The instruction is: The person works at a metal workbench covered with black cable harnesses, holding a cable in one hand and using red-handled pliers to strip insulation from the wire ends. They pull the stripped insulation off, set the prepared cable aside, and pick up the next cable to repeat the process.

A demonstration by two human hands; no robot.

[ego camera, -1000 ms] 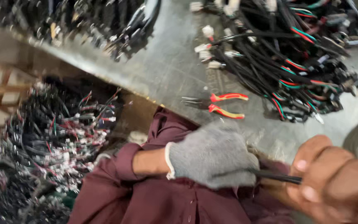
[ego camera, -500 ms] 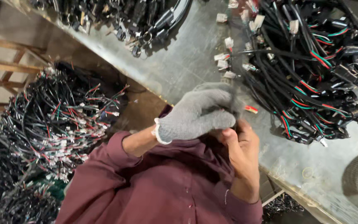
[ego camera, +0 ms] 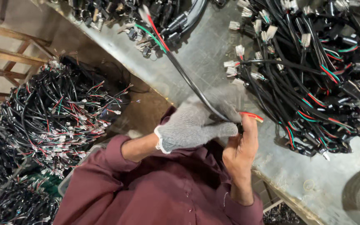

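- Black cable [ego camera: 188,81] running taut from the pinch near centre up toward 11 o'clock, ending in loose red, green and white leads [ego camera: 148,25].
- Looks light and limp along its length, sleeve smooth and likely slippery; thin leads at the far end probably easy to bend or pull out of their crimps.
- Best hold judged to be on the sheathed part near the working end, not on the bare leads.
- Left hand [ego camera: 194,125], in a grey knit glove, closed around the cable just at 9 o'clock of the right hand; knit should add grip on the slick sleeve.
- Right hand [ego camera: 240,152], bare, fingers curled shut against the cable end; red-handled tool [ego camera: 251,115] just at 12 o'clock of it, touching the thumb, though whether truly gripped cannot be told.
- Metal table [ego camera: 213,54] under the cable, slanting across the view.
- Heap of harnesses [ego camera: 309,71] at 2 o'clock, with white plugs [ego camera: 246,50] at its near edge.
- Second bundle [ego camera: 117,10] at 11 o'clock.
- Big wire pile [ego camera: 55,121] at 9 o'clock, below table level.
- Maroon sleeve [ego camera: 105,175] at 7 o'clock.
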